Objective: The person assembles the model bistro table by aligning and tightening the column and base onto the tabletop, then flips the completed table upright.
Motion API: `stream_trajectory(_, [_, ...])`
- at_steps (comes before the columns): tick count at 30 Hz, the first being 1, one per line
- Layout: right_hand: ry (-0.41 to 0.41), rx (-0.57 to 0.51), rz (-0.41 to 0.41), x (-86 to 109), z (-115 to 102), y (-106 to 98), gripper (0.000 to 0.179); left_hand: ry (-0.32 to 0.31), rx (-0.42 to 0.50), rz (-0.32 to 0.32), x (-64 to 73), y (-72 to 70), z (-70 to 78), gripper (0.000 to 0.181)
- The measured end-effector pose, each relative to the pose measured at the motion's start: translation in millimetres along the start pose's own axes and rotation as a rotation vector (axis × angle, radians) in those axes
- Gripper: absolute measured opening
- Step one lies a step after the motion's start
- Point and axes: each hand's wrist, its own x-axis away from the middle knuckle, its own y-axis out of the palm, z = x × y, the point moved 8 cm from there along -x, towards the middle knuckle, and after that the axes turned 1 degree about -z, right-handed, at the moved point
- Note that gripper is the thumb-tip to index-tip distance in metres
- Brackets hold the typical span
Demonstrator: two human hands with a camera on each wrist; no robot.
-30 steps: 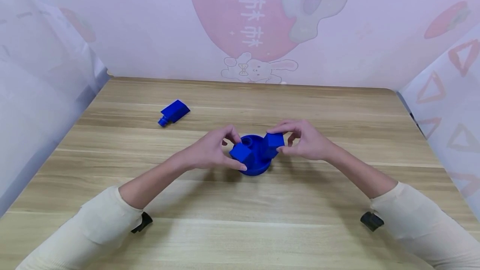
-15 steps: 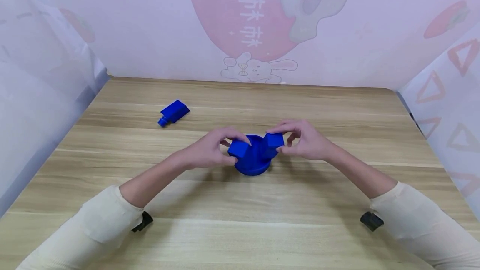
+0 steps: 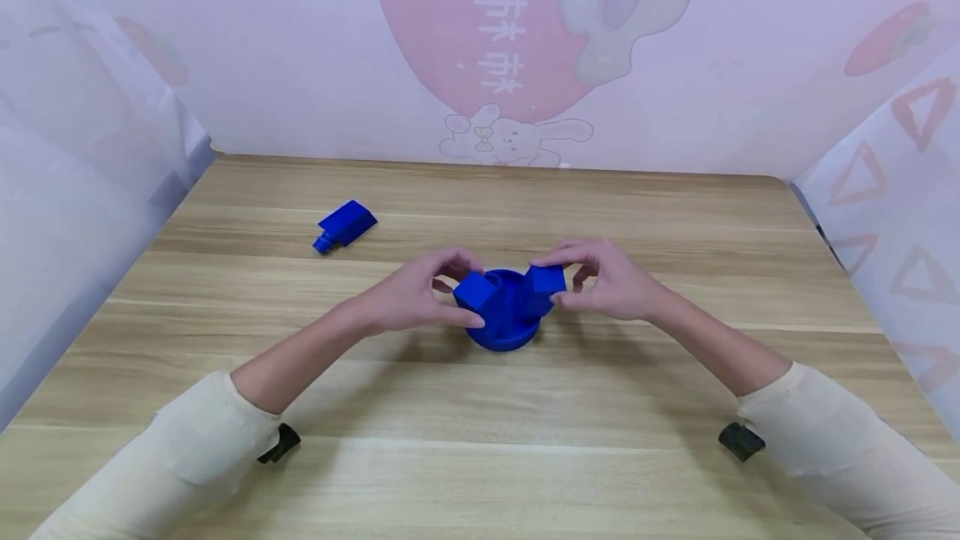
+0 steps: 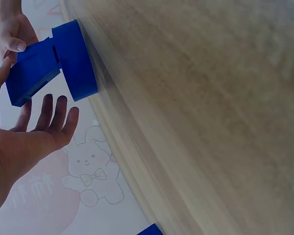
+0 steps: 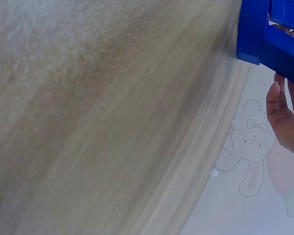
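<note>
A round, rimmed blue base (image 3: pixel 504 345) stands on the wooden table, with two angular blue blocks rising from it. My left hand (image 3: pixel 416 294) pinches the left block (image 3: pixel 474 291) between thumb and fingers. In the left wrist view this block (image 4: pixel 35 68) leans outward from the base (image 4: pixel 77 61), its lower end at the rim. On the other side, my right hand (image 3: pixel 611 280) grips the right block (image 3: pixel 545 280), which also tilts outward over the rim. The right wrist view catches the fingers of my right hand (image 5: pixel 286 120) beside the blue base (image 5: pixel 252 32).
Another blue block with a ridged round stub (image 3: pixel 348 223) lies at the back left of the table (image 3: pixel 480 457). A white printed sheet (image 3: pixel 300 48) hangs behind the table, with more sheeting at both sides. Dark wrist mounts (image 3: pixel 742 441) show below the sleeves.
My left hand's fingers and thumb have shifted round the left block, which has turned and moved slightly left and up. My right hand has stayed on its block.
</note>
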Motion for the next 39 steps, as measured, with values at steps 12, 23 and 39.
stream_trajectory(12, [-0.008,0.002,0.005,0.1,0.8,0.6,0.041,0.065,-0.014,0.037,-3.4,-3.8,4.3,0.043])
stream_trajectory(23, [0.008,0.001,-0.001,-0.2,2.7,0.2,0.042,0.099,0.066,-0.113,-10.8,8.9,10.5,0.049])
stream_trajectory(39, [0.0,0.015,-0.002,-0.2,4.3,0.4,0.04,-0.025,-0.11,0.142,-12.6,4.3,9.2,0.046])
